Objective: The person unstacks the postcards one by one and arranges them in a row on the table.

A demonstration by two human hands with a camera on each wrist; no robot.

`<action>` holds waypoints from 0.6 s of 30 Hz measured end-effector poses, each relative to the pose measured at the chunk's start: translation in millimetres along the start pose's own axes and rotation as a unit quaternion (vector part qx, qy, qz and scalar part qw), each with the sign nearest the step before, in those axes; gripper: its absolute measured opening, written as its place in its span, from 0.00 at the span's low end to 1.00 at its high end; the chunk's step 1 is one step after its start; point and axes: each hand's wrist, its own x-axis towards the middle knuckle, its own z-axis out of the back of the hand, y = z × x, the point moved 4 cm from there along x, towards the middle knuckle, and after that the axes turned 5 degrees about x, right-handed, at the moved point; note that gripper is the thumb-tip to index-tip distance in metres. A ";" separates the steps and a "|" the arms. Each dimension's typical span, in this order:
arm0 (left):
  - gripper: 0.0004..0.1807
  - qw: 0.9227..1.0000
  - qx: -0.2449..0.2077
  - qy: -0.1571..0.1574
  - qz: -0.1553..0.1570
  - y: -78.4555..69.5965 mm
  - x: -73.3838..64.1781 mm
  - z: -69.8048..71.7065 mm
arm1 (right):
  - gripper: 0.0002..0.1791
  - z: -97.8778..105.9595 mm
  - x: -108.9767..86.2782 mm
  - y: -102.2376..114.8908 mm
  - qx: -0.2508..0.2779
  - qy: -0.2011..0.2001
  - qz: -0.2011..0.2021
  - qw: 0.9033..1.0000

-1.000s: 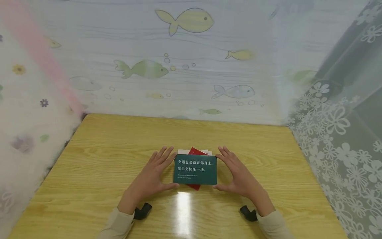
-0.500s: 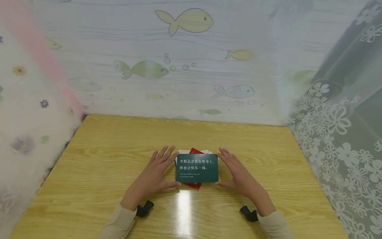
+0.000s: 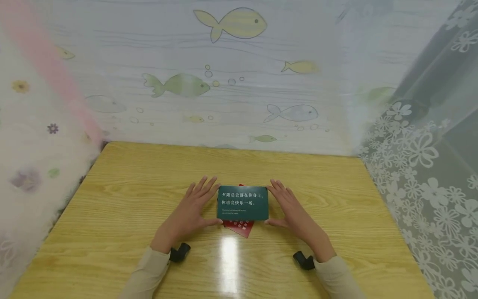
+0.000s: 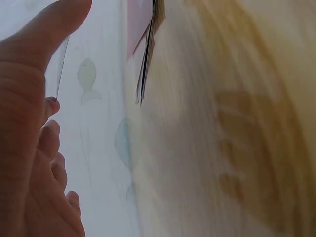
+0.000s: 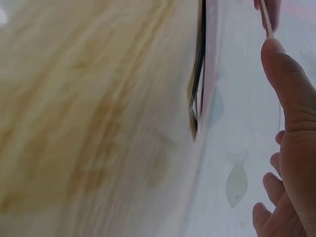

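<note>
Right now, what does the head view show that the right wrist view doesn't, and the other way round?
Only the head view: the white lettering on the dark green rectangular card, the sheer grey curtain with white flowers and the beige cloth sleeves.
Only the right wrist view: the open space between that held card and the thin, dark-edged stack below, seen edge-on.
Both: the right hand holding the card, the yellowish wood-grain table and the white fish-print backdrop.

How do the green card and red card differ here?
The green card is held up between left hand and right hand; the red card lies lower, partly covered in the head view. The green card sits straight; the red card is askew. Both show pale printed characters.
</note>
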 end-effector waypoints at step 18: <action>0.58 0.998 0.047 0.012 0.029 34.0 20.8 2.6 | 0.57 -8.2 45.8 -8.9 -0.004 0.008 0.001 1.000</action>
